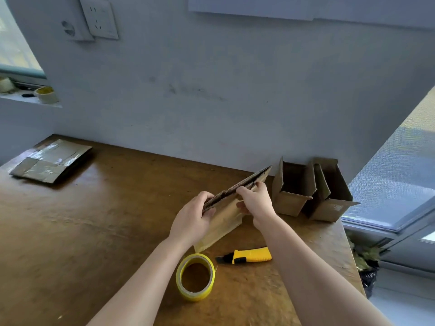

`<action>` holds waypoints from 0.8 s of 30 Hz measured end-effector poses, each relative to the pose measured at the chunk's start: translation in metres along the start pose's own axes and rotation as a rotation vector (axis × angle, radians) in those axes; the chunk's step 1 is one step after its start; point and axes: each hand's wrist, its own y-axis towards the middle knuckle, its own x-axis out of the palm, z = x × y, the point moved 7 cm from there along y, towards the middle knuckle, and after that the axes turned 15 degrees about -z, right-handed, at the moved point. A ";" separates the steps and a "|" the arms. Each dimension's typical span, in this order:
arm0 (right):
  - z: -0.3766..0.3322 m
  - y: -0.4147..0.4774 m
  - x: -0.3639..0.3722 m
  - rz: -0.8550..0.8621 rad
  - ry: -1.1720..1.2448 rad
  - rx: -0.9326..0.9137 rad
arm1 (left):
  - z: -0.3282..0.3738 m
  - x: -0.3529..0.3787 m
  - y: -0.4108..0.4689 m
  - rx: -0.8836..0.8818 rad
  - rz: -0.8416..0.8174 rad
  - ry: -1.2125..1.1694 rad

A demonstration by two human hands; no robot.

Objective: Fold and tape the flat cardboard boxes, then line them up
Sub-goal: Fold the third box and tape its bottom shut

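I hold a flat cardboard box (226, 217) on edge above the wooden table (94, 231). My left hand (191, 218) grips its near upper edge, and my right hand (255, 201) pinches the top edge further along. Two folded boxes, one (290, 196) beside the other (329, 203), stand open-topped by the wall at the right. A pile of flat taped cardboard (50, 160) lies at the table's far left. In front of me sit a yellow tape roll (195, 277) and a yellow utility knife (249, 255).
The wall runs along the back of the table. A window sill at the left carries another tape roll (46, 94). The table's right edge drops off to a window and a dark bag (368, 276) on the floor.
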 end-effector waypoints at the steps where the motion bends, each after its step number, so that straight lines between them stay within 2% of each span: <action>1: 0.000 0.002 -0.003 0.015 -0.005 0.005 | 0.003 0.000 0.002 -0.001 -0.006 -0.002; 8: 0.007 0.006 -0.016 0.155 -0.142 0.070 | -0.022 -0.004 0.013 -0.224 -0.071 -0.069; 10: 0.010 0.004 -0.020 0.172 -0.163 0.036 | -0.026 -0.006 0.011 -0.285 -0.069 -0.112; 14: 0.001 -0.001 -0.028 0.141 -0.271 -0.121 | -0.029 -0.012 0.010 -0.321 0.039 -0.134; 20: -0.006 -0.011 -0.027 0.055 -0.620 -0.189 | -0.038 -0.032 0.008 -0.391 0.282 -0.279; 24: -0.006 -0.017 -0.014 -0.030 -0.824 -0.257 | -0.046 -0.037 0.013 -0.386 0.310 -0.157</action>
